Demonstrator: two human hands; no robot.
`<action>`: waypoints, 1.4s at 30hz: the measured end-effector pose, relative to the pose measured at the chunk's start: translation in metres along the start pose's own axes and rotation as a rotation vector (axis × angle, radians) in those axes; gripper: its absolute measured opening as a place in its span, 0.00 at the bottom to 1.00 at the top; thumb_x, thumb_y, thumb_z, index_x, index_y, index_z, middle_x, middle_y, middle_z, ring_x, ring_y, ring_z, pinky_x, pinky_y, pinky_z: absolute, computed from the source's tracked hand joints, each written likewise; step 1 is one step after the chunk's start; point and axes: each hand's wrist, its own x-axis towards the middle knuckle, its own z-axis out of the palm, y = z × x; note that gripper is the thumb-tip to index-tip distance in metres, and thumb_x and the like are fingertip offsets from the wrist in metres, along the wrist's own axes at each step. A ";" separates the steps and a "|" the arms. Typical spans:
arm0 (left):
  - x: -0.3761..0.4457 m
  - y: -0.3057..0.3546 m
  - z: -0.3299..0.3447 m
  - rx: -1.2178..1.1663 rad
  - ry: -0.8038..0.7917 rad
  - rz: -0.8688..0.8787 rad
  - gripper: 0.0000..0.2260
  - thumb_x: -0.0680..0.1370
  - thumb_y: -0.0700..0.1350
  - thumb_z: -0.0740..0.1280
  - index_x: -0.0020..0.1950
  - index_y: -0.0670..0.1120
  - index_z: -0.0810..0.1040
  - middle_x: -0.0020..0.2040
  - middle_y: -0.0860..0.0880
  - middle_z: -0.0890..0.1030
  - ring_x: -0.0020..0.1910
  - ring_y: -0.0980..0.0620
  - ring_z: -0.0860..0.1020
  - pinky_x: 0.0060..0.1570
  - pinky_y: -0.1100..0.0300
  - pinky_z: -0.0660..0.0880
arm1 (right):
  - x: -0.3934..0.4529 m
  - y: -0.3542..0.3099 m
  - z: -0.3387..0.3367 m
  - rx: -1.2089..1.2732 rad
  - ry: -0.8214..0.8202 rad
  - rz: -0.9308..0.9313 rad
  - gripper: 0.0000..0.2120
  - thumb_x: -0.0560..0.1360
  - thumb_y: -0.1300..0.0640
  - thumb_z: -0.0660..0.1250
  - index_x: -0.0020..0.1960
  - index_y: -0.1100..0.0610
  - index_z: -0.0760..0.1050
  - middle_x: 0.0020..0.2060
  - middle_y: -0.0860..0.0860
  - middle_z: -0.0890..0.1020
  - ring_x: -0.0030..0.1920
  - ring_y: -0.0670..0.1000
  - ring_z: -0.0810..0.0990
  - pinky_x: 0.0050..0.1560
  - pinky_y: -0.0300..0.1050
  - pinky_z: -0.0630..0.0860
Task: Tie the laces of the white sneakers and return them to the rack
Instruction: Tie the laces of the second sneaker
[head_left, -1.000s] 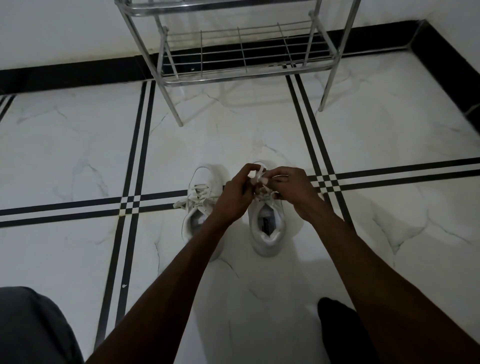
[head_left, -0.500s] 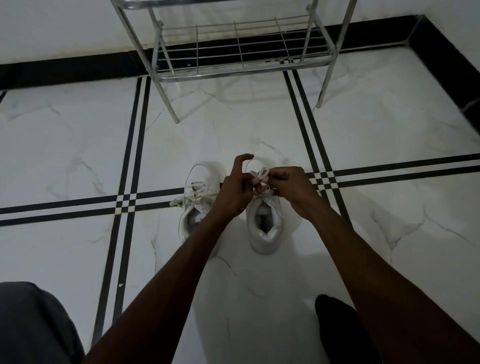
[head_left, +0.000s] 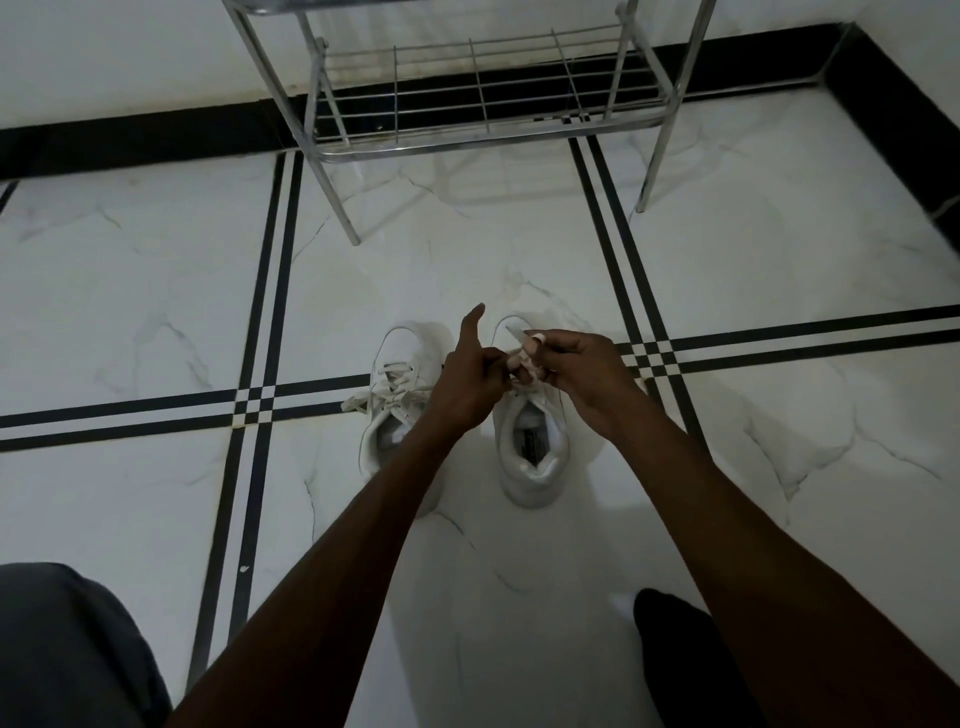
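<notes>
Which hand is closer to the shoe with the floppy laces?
The left hand. It sits right beside the left sneaker, its arm crossing over the heel. The right hand is farther off, over the right sneaker, pinching its lace.

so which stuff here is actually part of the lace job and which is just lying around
In the job:
right sneaker
its laces, held by left hand and right hand
left sneaker
metal rack

Just there:
dark object on the floor
grey fabric

Head view, steeply down, floor (head_left: 727, 291) close.
</notes>
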 end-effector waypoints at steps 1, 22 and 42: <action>0.000 -0.003 -0.001 -0.078 -0.004 -0.039 0.33 0.83 0.41 0.66 0.82 0.46 0.50 0.50 0.44 0.88 0.45 0.50 0.84 0.53 0.53 0.79 | -0.001 0.000 -0.001 0.045 -0.012 0.024 0.07 0.77 0.61 0.69 0.53 0.59 0.83 0.42 0.54 0.85 0.41 0.47 0.84 0.42 0.37 0.80; -0.010 0.003 -0.004 -0.376 0.029 -0.047 0.13 0.82 0.40 0.68 0.66 0.40 0.78 0.47 0.44 0.87 0.40 0.53 0.86 0.39 0.66 0.77 | 0.011 -0.005 -0.003 -0.822 0.261 -0.338 0.04 0.65 0.59 0.77 0.40 0.56 0.85 0.35 0.48 0.86 0.34 0.43 0.83 0.36 0.36 0.79; -0.035 -0.016 -0.031 0.432 0.271 -0.022 0.07 0.73 0.38 0.73 0.48 0.43 0.89 0.40 0.42 0.88 0.37 0.45 0.85 0.40 0.61 0.75 | -0.021 0.007 -0.068 -0.009 0.298 0.431 0.04 0.71 0.67 0.73 0.44 0.61 0.82 0.41 0.52 0.84 0.44 0.47 0.83 0.40 0.36 0.73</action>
